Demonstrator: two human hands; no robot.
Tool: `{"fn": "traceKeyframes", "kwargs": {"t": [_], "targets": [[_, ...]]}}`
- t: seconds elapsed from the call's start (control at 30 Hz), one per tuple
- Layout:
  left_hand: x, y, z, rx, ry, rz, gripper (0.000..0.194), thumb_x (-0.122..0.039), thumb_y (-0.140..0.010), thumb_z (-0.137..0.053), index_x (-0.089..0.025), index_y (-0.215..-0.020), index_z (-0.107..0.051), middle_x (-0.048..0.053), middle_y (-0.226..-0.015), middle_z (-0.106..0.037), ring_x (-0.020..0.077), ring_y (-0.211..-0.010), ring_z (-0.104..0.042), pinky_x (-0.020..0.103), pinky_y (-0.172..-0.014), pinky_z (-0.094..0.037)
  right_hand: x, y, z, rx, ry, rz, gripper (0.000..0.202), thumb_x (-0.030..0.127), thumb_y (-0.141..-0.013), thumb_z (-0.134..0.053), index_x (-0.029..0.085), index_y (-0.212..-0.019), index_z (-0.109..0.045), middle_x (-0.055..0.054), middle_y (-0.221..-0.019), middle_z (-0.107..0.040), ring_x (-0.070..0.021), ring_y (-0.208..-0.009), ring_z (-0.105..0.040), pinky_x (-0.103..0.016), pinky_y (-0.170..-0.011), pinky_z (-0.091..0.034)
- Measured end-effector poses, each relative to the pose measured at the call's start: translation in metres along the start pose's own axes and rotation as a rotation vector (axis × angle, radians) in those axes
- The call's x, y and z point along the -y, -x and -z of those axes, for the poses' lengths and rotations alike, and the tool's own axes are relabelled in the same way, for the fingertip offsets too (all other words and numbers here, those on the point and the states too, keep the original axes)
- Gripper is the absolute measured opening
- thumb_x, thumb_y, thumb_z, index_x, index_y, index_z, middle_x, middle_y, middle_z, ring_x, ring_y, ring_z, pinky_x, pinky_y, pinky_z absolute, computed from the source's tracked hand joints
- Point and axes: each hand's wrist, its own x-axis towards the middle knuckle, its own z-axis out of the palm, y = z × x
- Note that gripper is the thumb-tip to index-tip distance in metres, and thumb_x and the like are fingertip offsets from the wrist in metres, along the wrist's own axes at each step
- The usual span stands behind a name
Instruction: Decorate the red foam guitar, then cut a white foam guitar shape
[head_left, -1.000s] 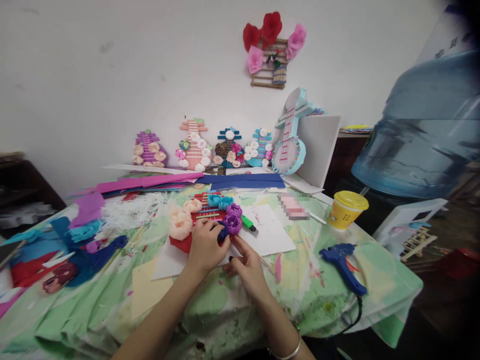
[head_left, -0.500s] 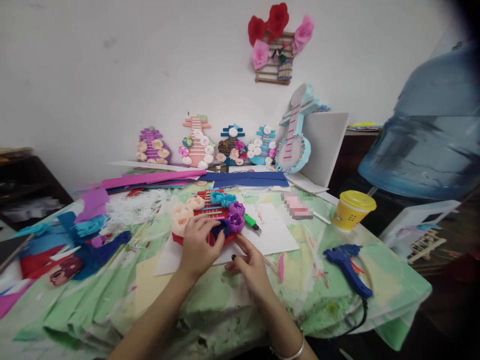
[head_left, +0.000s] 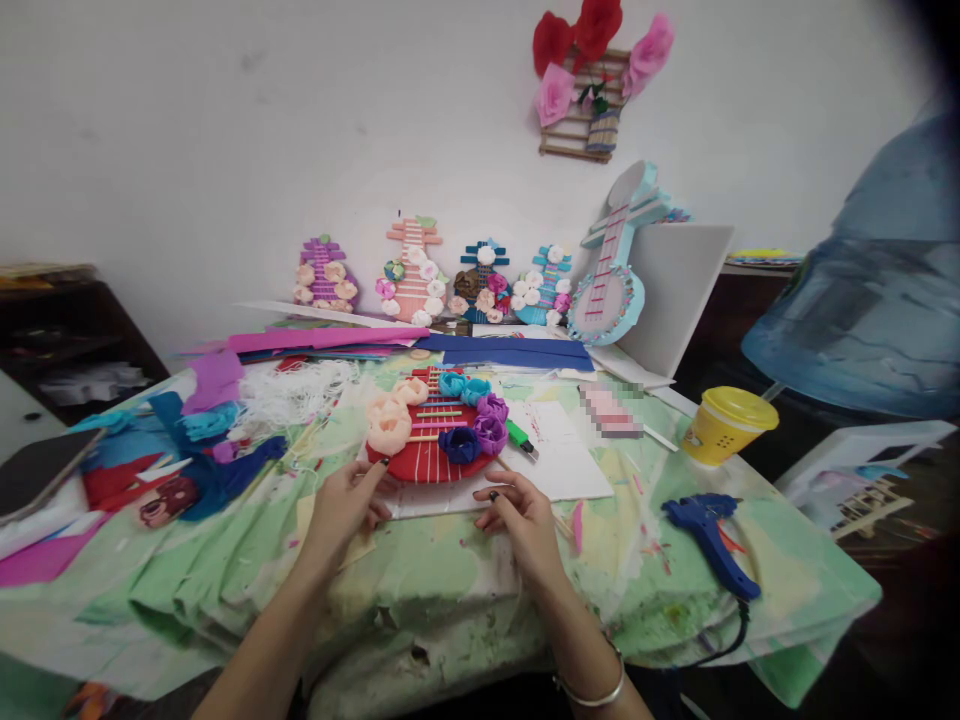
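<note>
A red paper model of a stringed instrument (head_left: 427,466) lies on a white board (head_left: 574,475), decorated with strings and crepe-paper flowers: peach (head_left: 388,424), light blue (head_left: 454,383), purple (head_left: 492,424) and dark blue (head_left: 459,445). At its lower left edge is my left hand (head_left: 346,508), thumb against the rim and the other fingers curled below it. My right hand (head_left: 523,515) rests near the lower right of the model, fingers loosely bent and apart, holding nothing. A green utility knife (head_left: 519,436) sits just right of the purple flowers.
A blue glue gun (head_left: 712,540) and a yellow lidded cup (head_left: 727,428) stand at the right. White shredded strands (head_left: 289,400) and crepe-paper scraps (head_left: 180,450) cover the left side. Decorated instrument models (head_left: 412,275) line the wall, with blue paper (head_left: 517,352) before them.
My left hand has lifted off the flowers and moved down-left to the model's edge, uncovering the dark blue flower. My right hand has drawn slightly away. The view has shifted left.
</note>
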Motion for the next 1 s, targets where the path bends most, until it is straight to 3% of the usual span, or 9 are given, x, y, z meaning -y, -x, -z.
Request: {"fn": "traceKeyframes", "kwargs": {"t": [0.1, 0.27, 0.37, 0.47, 0.6, 0.67, 0.73, 0.87, 1.0], "targets": [[-0.006, -0.004, -0.008, 0.110, 0.241, 0.145, 0.020, -0.029, -0.076, -0.062, -0.012, -0.084, -0.055, 0.006, -0.061, -0.066, 0.0160, -0.043, -0.060, 0.022, -0.038, -0.044, 0.001, 0.002, 0.002, -0.019, 0.011, 0.045, 0.025, 0.031, -0.071, -0.061, 0.016, -0.092, -0.059, -0.003, -0.074, -0.069, -0.0118, -0.050, -0.059, -0.023, -0.048, -0.045], [-0.010, 0.001, -0.022, 0.127, 0.388, 0.193, 0.005, -0.013, -0.080, -0.055, -0.011, -0.084, -0.053, 0.011, -0.068, -0.069, 0.0202, -0.063, -0.070, 0.028, -0.061, -0.059, 0.002, 0.002, 0.002, -0.040, 0.029, 0.107, 0.023, 0.033, -0.073, -0.064, 0.016, -0.089, -0.061, -0.003, -0.074, -0.068, -0.0113, -0.049, -0.057, -0.024, -0.048, -0.045], [-0.008, 0.024, -0.037, 0.144, 0.486, 0.239, 0.003, -0.010, -0.081, -0.054, -0.011, -0.084, -0.054, 0.013, -0.071, -0.070, 0.0206, -0.066, -0.070, 0.029, -0.064, -0.059, 0.002, 0.003, 0.003, -0.138, 0.051, 0.153, 0.022, 0.035, -0.075, -0.064, 0.017, -0.087, -0.060, -0.003, -0.075, -0.066, -0.0128, -0.052, -0.059, -0.026, -0.050, -0.046], [-0.001, 0.056, -0.054, 0.210, 0.582, 0.298, 0.008, -0.015, -0.081, -0.058, -0.011, -0.087, -0.053, 0.016, -0.079, -0.071, 0.0213, -0.070, -0.071, 0.030, -0.068, -0.059, 0.002, 0.003, 0.007, -0.330, 0.044, 0.210, 0.019, 0.036, -0.078, -0.062, 0.018, -0.083, -0.057, -0.001, -0.071, -0.064, -0.0144, -0.056, -0.060, -0.027, -0.054, -0.049], [0.010, 0.092, -0.068, 0.510, 0.550, 0.235, 0.031, -0.028, -0.073, -0.068, -0.014, -0.096, -0.052, 0.015, -0.097, -0.070, 0.0222, -0.076, -0.071, 0.033, -0.073, -0.058, 0.001, 0.003, 0.014, -0.530, -0.022, 0.291, 0.017, 0.034, -0.080, -0.059, 0.020, -0.086, -0.053, -0.002, -0.084, -0.063, -0.0165, -0.073, -0.064, -0.031, -0.066, -0.054], [0.010, 0.102, -0.067, 0.704, 0.393, 0.139, 0.031, -0.029, -0.071, -0.068, -0.016, -0.096, -0.056, 0.012, -0.096, -0.070, 0.0206, -0.074, -0.070, 0.031, -0.070, -0.056, 0.001, 0.003, 0.016, -0.550, -0.018, 0.275, 0.021, 0.034, -0.079, -0.060, 0.021, -0.092, -0.050, -0.003, -0.093, -0.063, -0.0172, -0.077, -0.066, -0.032, -0.068, -0.055], [0.005, 0.107, -0.059, 0.771, 0.205, -0.045, 0.020, -0.027, -0.074, -0.064, -0.017, -0.091, -0.061, 0.009, -0.091, -0.070, 0.0183, -0.073, -0.069, 0.028, -0.068, -0.054, 0.001, 0.004, 0.016, -0.518, 0.071, 0.226, 0.027, 0.032, -0.077, -0.063, 0.023, -0.096, -0.046, -0.002, -0.089, -0.063, -0.0166, -0.068, -0.066, -0.030, -0.060, -0.054], [-0.018, 0.100, -0.031, 0.507, -0.096, -0.555, 0.012, -0.027, -0.082, -0.057, -0.022, -0.082, -0.068, 0.002, -0.073, -0.069, 0.0160, -0.067, -0.065, 0.027, -0.066, -0.052, 0.000, 0.005, 0.010, -0.370, 0.278, 0.145, 0.029, 0.031, -0.078, -0.060, 0.024, -0.096, -0.039, 0.006, -0.058, -0.059, -0.0160, -0.045, -0.058, -0.026, -0.042, -0.047], [-0.046, 0.068, -0.006, 0.187, -0.251, -0.892, 0.009, -0.026, -0.082, -0.060, -0.024, -0.082, -0.069, 0.000, -0.078, -0.071, 0.0155, -0.068, -0.064, 0.026, -0.065, -0.050, -0.001, 0.001, 0.003, -0.278, 0.147, 0.100, 0.037, 0.028, -0.073, -0.062, 0.026, -0.097, -0.033, 0.006, -0.064, -0.064, -0.0154, -0.044, -0.059, -0.027, -0.043, -0.048]]}}
